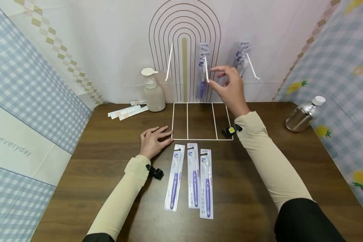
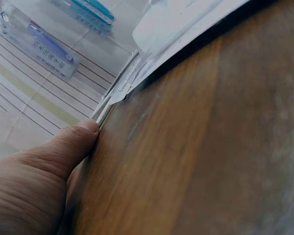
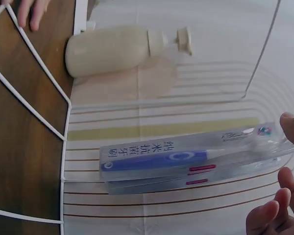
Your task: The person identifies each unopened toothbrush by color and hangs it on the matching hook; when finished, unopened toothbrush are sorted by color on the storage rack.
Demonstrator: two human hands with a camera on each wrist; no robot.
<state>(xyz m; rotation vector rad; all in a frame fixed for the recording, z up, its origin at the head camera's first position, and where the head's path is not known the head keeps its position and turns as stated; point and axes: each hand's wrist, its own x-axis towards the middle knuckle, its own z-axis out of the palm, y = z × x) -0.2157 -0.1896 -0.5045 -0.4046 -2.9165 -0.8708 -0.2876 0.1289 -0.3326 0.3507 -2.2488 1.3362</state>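
Observation:
My right hand (image 1: 230,85) is raised at the white middle hook (image 1: 206,69), its thumb and index finger spread apart beside the hook's tip. Purple-handled toothbrushes in clear packs (image 3: 157,159) hang on that hook, close to the fingers. Flat on the table, my left hand (image 1: 155,141) touches the left side of a white wire rack (image 1: 199,139) with its fingertips; its thumb (image 2: 73,142) lies along the rack's edge in the left wrist view. Three packed purple toothbrushes (image 1: 174,181) lie side by side in front of the rack.
More packed toothbrushes (image 1: 241,57) hang by the right hook (image 1: 252,66), partly behind my right hand. The left hook (image 1: 169,63) is bare. A beige pump bottle (image 1: 154,95) and several slim sachets (image 1: 128,111) stand and lie at back left. A silver bottle (image 1: 300,116) stands at right.

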